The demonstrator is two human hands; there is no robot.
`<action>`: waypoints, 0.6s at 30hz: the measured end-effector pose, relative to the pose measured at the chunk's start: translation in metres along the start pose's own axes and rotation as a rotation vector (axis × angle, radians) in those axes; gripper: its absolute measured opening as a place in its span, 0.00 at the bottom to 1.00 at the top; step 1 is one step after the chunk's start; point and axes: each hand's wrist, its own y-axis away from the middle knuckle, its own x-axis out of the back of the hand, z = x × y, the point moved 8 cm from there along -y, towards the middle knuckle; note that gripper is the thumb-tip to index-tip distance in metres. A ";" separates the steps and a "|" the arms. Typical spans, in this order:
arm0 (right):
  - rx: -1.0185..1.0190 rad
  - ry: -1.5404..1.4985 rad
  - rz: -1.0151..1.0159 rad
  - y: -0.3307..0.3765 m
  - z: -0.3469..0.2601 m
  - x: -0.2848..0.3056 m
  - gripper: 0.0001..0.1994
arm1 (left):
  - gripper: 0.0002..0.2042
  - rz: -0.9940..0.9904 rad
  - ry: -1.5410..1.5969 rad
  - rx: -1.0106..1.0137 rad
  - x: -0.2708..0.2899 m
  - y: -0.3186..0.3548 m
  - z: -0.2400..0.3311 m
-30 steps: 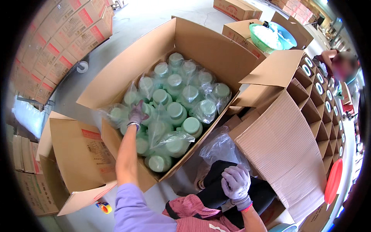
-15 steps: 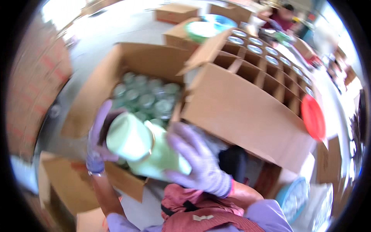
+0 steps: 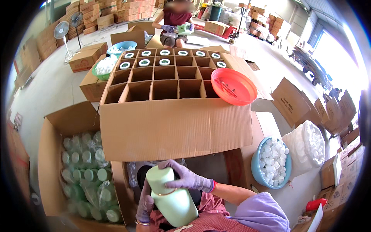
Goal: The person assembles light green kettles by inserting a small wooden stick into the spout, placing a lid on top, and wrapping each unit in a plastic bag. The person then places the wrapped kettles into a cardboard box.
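Note:
A pale mint-green flask (image 3: 174, 207) with a wide lid (image 3: 159, 178) and a thin band at its neck leans in front of my body. My left hand (image 3: 144, 207), in a purple-grey glove, grips its left side; part of that hand is hidden by the flask. My right hand (image 3: 185, 176), gloved alike, is closed round the lid from the right. To the left, an open carton (image 3: 52, 170) holds several green bottles (image 3: 91, 176), some in clear plastic. Ahead stands a carton (image 3: 174, 129) with cardboard dividers, its far cells holding white-and-green bottle tops (image 3: 164, 62).
A red plastic dish (image 3: 247, 91) rests on the divided carton's right corner. At the right are a blue basin (image 3: 255, 170) of small white caps and a white sack (image 3: 299, 154). Another person (image 3: 176, 21) sits beyond, handling something green. Fans (image 3: 62, 33) and stacked cartons stand farther back.
My view has swung to the right. The flask has come from over the bottle carton to in front of my body, and my right hand has shifted from its lower end to the lid.

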 end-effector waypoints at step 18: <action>0.708 0.657 0.567 0.016 -0.148 0.139 0.25 | 0.31 -0.074 0.108 0.386 -0.016 -0.016 0.022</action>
